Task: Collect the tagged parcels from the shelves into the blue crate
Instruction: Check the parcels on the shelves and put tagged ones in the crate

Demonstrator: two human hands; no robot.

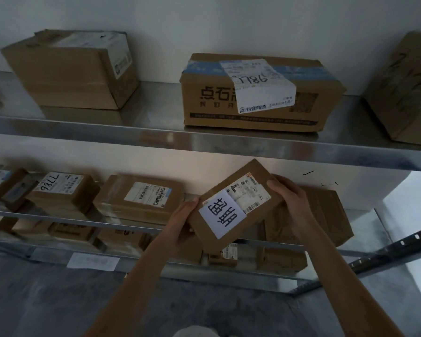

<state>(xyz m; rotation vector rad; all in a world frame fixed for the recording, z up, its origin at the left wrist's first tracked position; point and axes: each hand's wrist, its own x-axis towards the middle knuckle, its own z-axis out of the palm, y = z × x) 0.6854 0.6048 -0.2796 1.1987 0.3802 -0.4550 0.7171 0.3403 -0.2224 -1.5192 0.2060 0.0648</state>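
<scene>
A small brown cardboard parcel [231, 190] with a white handwritten tag and a shipping label is held tilted in front of the middle shelf. My left hand [180, 222] grips its lower left end. Gripping the upper right end is my right hand [289, 200]. The blue crate is out of view.
On the top metal shelf [156, 139] stand a large box [68, 69], a long box marked 7786 [258, 93] and another box [404, 88] at the right. Several small parcels [136, 198] lie on the middle and lower shelves. A grey floor lies below.
</scene>
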